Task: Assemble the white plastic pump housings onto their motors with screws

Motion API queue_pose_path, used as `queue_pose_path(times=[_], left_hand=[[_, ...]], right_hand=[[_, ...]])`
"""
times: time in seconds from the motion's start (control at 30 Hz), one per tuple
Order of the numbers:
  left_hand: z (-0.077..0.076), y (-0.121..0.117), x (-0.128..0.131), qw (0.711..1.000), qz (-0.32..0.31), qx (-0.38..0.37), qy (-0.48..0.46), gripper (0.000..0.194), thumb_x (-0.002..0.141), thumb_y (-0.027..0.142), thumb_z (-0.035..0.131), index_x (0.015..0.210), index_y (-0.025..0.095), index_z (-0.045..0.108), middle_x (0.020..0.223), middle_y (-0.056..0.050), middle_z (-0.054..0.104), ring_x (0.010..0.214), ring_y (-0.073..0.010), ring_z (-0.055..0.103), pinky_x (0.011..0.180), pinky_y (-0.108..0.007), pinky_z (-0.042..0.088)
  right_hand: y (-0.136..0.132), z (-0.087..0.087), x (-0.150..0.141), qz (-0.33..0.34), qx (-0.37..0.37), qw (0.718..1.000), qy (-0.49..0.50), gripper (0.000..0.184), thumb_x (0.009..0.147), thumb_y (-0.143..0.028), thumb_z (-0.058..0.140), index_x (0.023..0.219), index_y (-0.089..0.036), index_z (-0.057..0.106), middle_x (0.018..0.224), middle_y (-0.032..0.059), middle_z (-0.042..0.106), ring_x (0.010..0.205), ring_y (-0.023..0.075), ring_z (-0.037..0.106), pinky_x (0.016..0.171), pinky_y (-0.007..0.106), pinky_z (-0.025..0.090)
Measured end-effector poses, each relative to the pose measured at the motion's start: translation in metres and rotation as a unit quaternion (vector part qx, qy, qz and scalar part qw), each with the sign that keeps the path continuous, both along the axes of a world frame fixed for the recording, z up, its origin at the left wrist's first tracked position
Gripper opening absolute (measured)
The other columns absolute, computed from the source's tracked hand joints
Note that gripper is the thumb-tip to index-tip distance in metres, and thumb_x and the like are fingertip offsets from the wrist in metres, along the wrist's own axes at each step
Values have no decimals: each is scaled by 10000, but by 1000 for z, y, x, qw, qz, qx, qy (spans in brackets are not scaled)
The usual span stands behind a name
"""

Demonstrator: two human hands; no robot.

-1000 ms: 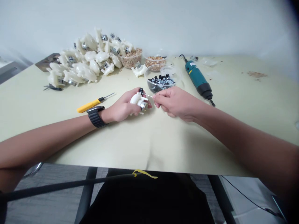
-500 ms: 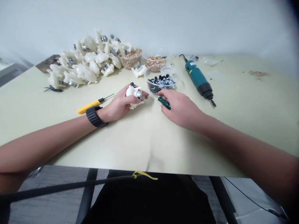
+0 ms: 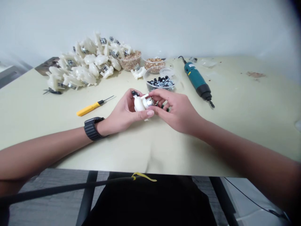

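My left hand is wrapped around a white plastic housing, its thumb along the near side. A small silver motor sticks out of the housing toward the right, and a black piece shows at its upper left. My right hand is closed at the motor end, thumb and fingers on the metal. Behind its fingers, bits of a dark green screwdriver handle show; whether the hand also holds it is hidden. A yellow-handled screwdriver lies left of my left hand.
Many similar white housings are heaped at the back left, beside small pliers. Clear tubs of brownish small parts and of black and silver pieces stand behind my hands. A teal power screwdriver lies at right.
My right hand has moved left from beside the green screwdriver and closed on the motor end of the housing. My left hand has turned the housing slightly and shifted it right.
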State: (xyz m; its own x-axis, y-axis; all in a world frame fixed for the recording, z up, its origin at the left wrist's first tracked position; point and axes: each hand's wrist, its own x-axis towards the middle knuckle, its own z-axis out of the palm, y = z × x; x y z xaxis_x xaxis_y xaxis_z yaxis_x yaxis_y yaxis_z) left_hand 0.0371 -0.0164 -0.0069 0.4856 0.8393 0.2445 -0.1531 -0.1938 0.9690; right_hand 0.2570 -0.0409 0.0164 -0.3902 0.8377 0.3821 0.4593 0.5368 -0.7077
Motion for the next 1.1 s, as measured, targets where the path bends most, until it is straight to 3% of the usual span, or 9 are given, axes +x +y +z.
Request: queue_pose_path(times=[0.2, 0.3, 0.4, 0.5, 0.63, 0.83, 1.1], left_hand=[[0, -6, 4, 1000, -13, -12, -4, 588, 798, 423, 971, 1116, 249, 507, 1021, 3, 665, 842, -123, 657, 738, -259, 569], [0, -4, 1, 999, -32, -13, 10, 471, 917, 555, 837, 1177, 241, 602, 1098, -43, 667, 984, -171, 655, 872, -309, 588], [2, 0, -3, 1000, 0, 21, 16, 376, 1006, 554, 721, 1192, 233, 661, 1208, -74, 687, 1096, -199, 649, 979, -334, 570], [5, 2, -8, 993, 34, 95, 61, 293, 1012, 497, 729, 1046, 210, 676, 1040, -53, 697, 945, -169, 631, 875, -297, 544], [10, 2, -11, 979, 9, 140, 149, 371, 1075, 489, 627, 871, 181, 670, 838, -38, 669, 804, -152, 586, 795, -297, 492], [8, 0, -11, 986, -27, 93, 139, 418, 1079, 522, 609, 879, 166, 699, 859, -66, 703, 838, -170, 624, 831, -327, 490], [6, 0, -11, 989, -32, 68, 127, 421, 1065, 537, 636, 887, 164, 715, 856, -68, 708, 831, -169, 621, 827, -339, 486]], right_hand=[[1, -4, -4, 14, -46, 995, 92, 221, 937, -338, 735, 1107, -199, 761, 1054, 67, 737, 945, 213, 652, 811, 329, 533], [3, -1, 3, 7, -51, 995, 87, 193, 932, -332, 721, 1074, -207, 754, 1030, 65, 714, 931, 211, 626, 783, 329, 533], [6, 5, 13, 25, -62, 995, 70, 200, 925, -316, 694, 1079, -198, 743, 1040, 71, 699, 935, 213, 618, 757, 329, 530], [10, 11, 21, 55, -73, 995, 48, 173, 906, -296, 695, 1046, -203, 733, 1049, 72, 699, 973, 225, 624, 747, 324, 533], [14, 11, 25, 94, -84, 991, 43, 148, 921, -282, 692, 1050, -222, 734, 1043, 54, 711, 965, 219, 648, 787, 331, 553], [17, 6, 27, 105, -90, 988, 67, 172, 919, -301, 702, 1058, -209, 741, 1017, 49, 696, 929, 206, 647, 719, 299, 539], [15, 10, 27, 98, -86, 990, 54, 150, 920, -297, 704, 1040, -217, 742, 1045, 53, 718, 937, 211, 643, 777, 320, 547]])
